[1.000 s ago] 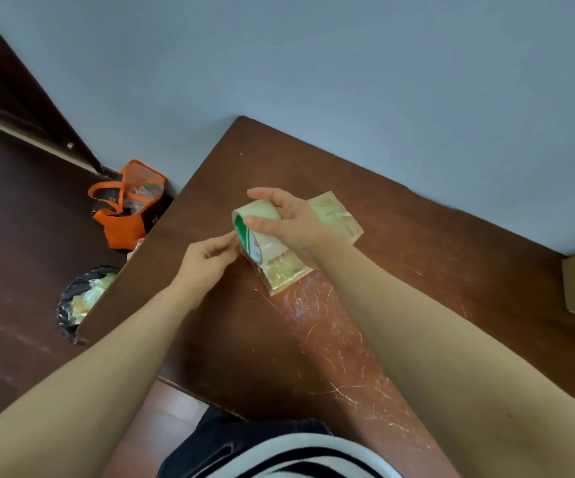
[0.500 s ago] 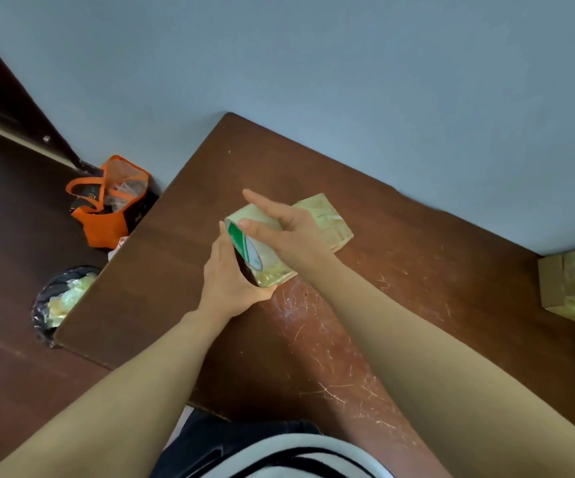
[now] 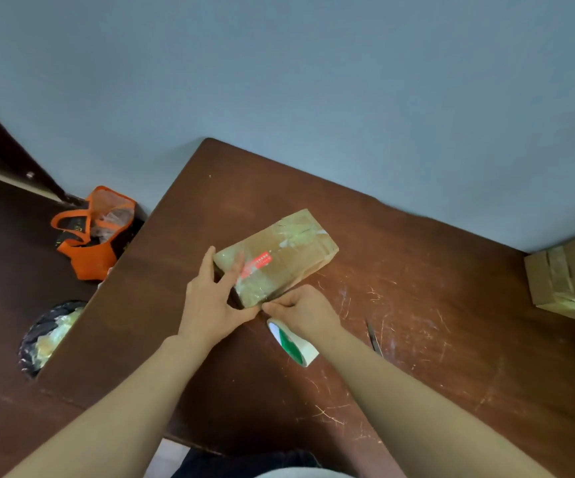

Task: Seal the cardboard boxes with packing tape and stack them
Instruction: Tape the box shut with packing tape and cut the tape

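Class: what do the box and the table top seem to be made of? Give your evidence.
Box: matte tan cardboard, partly under glossy clear tape that glints. Table top: probably wood or veneer, dark brown, slight sheen, pale scratches.

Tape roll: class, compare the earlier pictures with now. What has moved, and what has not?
The tape roll came down off the box to the table, beneath the right hand, whose fingers apparently pinch its tape at the box's near corner. The left hand now lies flat on the box's near end. The box stayed put.
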`<state>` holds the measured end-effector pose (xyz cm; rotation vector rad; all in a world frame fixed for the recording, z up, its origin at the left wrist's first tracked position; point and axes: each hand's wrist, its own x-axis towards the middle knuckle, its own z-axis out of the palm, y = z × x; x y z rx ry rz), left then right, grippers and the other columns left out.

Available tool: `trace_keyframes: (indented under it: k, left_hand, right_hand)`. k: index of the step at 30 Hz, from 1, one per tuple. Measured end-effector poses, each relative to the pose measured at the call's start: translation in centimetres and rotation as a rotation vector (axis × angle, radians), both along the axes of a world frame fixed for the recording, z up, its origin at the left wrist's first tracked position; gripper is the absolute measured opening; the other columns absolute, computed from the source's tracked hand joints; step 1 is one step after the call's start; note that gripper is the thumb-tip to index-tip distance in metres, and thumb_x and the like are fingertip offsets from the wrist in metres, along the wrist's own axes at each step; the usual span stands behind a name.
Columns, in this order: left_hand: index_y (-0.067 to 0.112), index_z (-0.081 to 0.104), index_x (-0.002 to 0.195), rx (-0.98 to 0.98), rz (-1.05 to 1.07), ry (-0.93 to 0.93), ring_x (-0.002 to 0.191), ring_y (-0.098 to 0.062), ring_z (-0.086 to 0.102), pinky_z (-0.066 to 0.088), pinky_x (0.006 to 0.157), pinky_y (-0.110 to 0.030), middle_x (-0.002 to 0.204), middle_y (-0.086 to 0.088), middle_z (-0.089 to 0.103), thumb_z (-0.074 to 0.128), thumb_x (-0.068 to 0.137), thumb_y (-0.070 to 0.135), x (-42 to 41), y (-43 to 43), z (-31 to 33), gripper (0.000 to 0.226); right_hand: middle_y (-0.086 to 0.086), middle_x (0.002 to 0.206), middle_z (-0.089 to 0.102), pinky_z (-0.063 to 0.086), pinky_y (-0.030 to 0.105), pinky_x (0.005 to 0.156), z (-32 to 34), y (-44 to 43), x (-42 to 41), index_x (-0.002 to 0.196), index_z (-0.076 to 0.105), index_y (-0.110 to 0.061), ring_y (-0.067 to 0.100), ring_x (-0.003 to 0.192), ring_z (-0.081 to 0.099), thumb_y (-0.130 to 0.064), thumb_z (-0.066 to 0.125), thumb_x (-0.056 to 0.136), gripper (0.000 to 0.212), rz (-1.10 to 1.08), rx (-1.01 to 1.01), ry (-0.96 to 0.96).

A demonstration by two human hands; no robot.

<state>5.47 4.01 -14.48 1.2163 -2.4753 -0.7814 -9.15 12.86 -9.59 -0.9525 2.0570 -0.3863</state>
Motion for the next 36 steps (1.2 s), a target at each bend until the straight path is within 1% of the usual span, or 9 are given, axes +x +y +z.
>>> trace_keyframes:
  k: [4, 8, 12, 16, 19, 24, 27, 32, 36]
  left_hand:
    - [0.022, 0.047, 0.138, -0.368, -0.181, -0.1, 0.137, -0.034, 0.033, 0.001, 0.117, -0.041, 0.151, -0.018, 0.032, 0.05, 0.083, 0.047, -0.3, -0.6, -0.3, 0.06]
    - [0.0, 0.059, 0.125, -0.425, -0.351, -0.118, 0.128, -0.03, 0.042, 0.008, 0.115, -0.03, 0.132, -0.018, 0.057, 0.041, 0.087, 0.026, -0.8, -0.6, -0.6, 0.05]
    - [-0.002, 0.062, 0.119, -0.443, -0.352, -0.149, 0.118, -0.038, 0.057, 0.007, 0.116, -0.028, 0.126, -0.02, 0.06, 0.057, 0.081, 0.003, -1.7, -2.6, -0.9, 0.039]
    - [0.004, 0.021, 0.149, -0.261, -0.398, -0.289, 0.146, -0.024, 0.007, 0.008, 0.12, -0.034, 0.157, -0.01, 0.012, 0.063, 0.077, -0.002, -1.6, -2.6, 0.1, 0.083]
    - [0.017, -0.001, 0.15, -0.009, -0.447, -0.277, 0.14, -0.008, -0.023, 0.0, 0.121, -0.033, 0.152, 0.009, -0.018, 0.053, 0.085, 0.008, -1.5, -2.8, 1.7, 0.086]
    - [0.011, 0.042, 0.138, 0.11, 0.308, 0.244, 0.134, -0.02, 0.034, 0.036, 0.108, -0.035, 0.145, -0.005, 0.035, 0.059, 0.089, 0.025, -2.0, 0.3, 3.4, 0.054]
    - [0.016, 0.031, 0.141, 0.502, 0.713, 0.295, 0.121, -0.029, 0.043, 0.036, 0.093, -0.033, 0.142, -0.013, 0.028, 0.056, 0.091, 0.046, -4.1, 1.8, 4.4, 0.064]
    - [0.018, 0.025, 0.15, 0.48, 0.579, 0.245, 0.129, -0.031, 0.043, 0.038, 0.107, -0.041, 0.144, -0.012, 0.039, 0.045, 0.099, 0.019, -5.7, -0.9, 3.9, 0.055]
    - [0.024, 0.02, 0.152, 0.458, 0.418, 0.146, 0.13, -0.031, 0.043, 0.038, 0.107, -0.039, 0.141, -0.011, 0.047, 0.043, 0.1, 0.015, -6.3, -1.3, 3.6, 0.058]
  right_hand:
    - [-0.002, 0.083, 0.073, 0.053, 0.035, 0.077, -0.3, -1.2, -0.4, 0.092, 0.077, -0.019, 0.014, 0.08, 0.064, -0.035, 0.064, 0.088, 0.021, -0.04, -0.028, -0.069]
    - [-0.005, 0.065, 0.062, 0.045, 0.029, 0.067, -0.4, -1.2, -0.2, 0.087, 0.076, -0.016, 0.008, 0.061, 0.052, -0.031, 0.064, 0.089, 0.019, -0.052, -0.054, -0.091]
    - [-0.004, 0.117, 0.067, 0.045, 0.03, 0.098, 0.4, -1.7, 0.4, 0.114, 0.07, -0.022, 0.012, 0.109, 0.058, -0.026, 0.06, 0.089, 0.027, -0.057, -0.076, -0.165]
    - [-0.007, 0.123, 0.059, 0.04, 0.019, 0.091, 0.8, -1.2, 0.5, 0.125, 0.061, -0.024, 0.009, 0.111, 0.052, -0.015, 0.053, 0.089, 0.038, -0.163, -0.152, -0.266]
    - [-0.007, 0.113, 0.055, 0.042, 0.014, 0.073, 0.5, -0.7, 0.3, 0.124, 0.053, -0.022, 0.003, 0.09, 0.05, -0.01, 0.055, 0.086, 0.04, -0.24, -0.21, -0.315]
    - [-0.006, 0.111, 0.053, 0.046, 0.028, 0.085, 0.4, 0.3, -0.2, 0.127, 0.042, -0.023, 0.01, 0.098, 0.052, -0.026, 0.054, 0.091, 0.038, -0.379, -0.214, -0.367]
    - [-0.007, 0.106, 0.059, 0.049, 0.036, 0.086, 0.0, 2.5, -1.2, 0.123, 0.05, -0.023, 0.011, 0.092, 0.057, -0.024, 0.045, 0.093, 0.03, -0.472, -0.271, -0.17]
    - [0.004, 0.136, 0.044, 0.033, 0.036, 0.101, -2.0, 7.8, -3.6, 0.13, 0.046, -0.018, 0.022, 0.124, 0.041, -0.016, 0.056, 0.09, 0.041, -0.551, -0.151, 0.426]
    - [0.008, 0.148, 0.029, 0.027, 0.038, 0.108, -3.0, 11.3, -4.4, 0.143, 0.031, -0.015, 0.026, 0.135, 0.028, -0.04, 0.059, 0.091, 0.063, -0.617, 0.13, 0.426]
